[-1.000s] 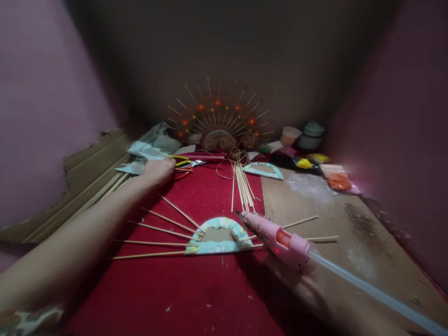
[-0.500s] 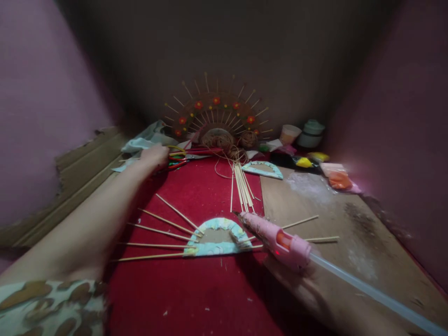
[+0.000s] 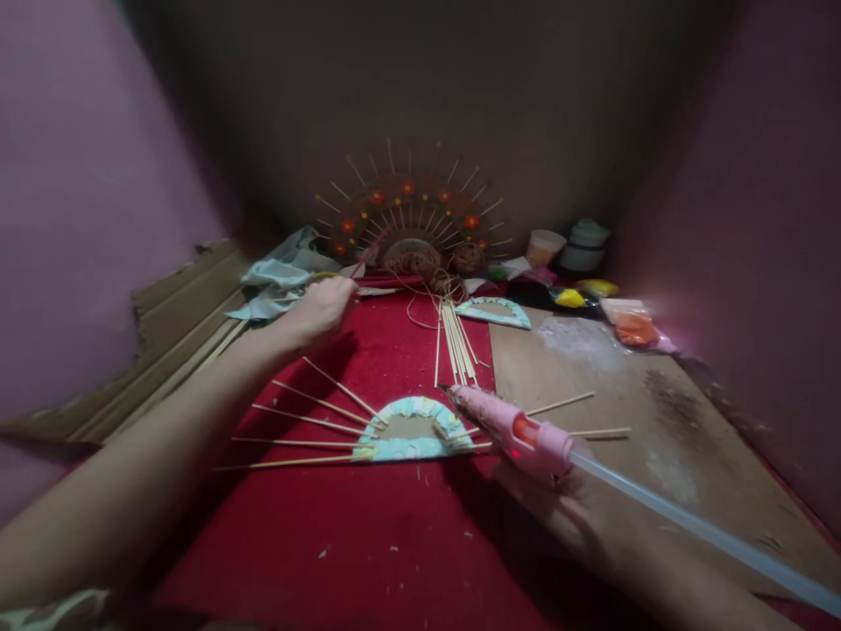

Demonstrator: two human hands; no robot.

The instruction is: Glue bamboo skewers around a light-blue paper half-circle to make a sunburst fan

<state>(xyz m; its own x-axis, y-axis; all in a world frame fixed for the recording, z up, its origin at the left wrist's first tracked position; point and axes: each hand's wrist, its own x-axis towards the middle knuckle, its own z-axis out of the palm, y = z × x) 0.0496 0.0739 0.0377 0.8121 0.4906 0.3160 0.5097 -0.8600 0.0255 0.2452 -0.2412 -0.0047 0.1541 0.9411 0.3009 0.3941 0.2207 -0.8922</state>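
A red cloth [image 3: 368, 543] covers most of the work surface, with a bare brown board [image 3: 631, 412] lying over its right part. At the far edge, leaning against the dark wall, stands a finished half-round fan piece [image 3: 408, 215] with red flowers and sticks raying out of it. Corrugated cardboard [image 3: 177, 342] lies along the left side, and a crumpled pale cloth [image 3: 279, 276] sits beside it.

The left hand [image 3: 321, 311] reaches far forward over the red cloth. Its fingers are curled shut around something thin and reddish that juts up and back from the fist; what it is cannot be told through the blur.

The right hand [image 3: 565, 517] sits low at the right in shadow, wrapped around the grip of a pink glue gun [image 3: 509, 428]. A long clear glue stick [image 3: 696, 535] trails out of the gun's back toward the lower right. The nozzle points left and away, just beside the right end of a half-round blue paper piece [image 3: 411, 434] that lies flat on the red cloth, near the middle. Thin wooden skewers [image 3: 308, 421] fan out from it, 5 to the left and a few to the right.

Behind it lie a bundle of loose skewers [image 3: 455, 343], a second blue half-round [image 3: 494, 312], balls of twine [image 3: 427, 263], a cup [image 3: 545, 247] and small coloured packets [image 3: 631, 326].
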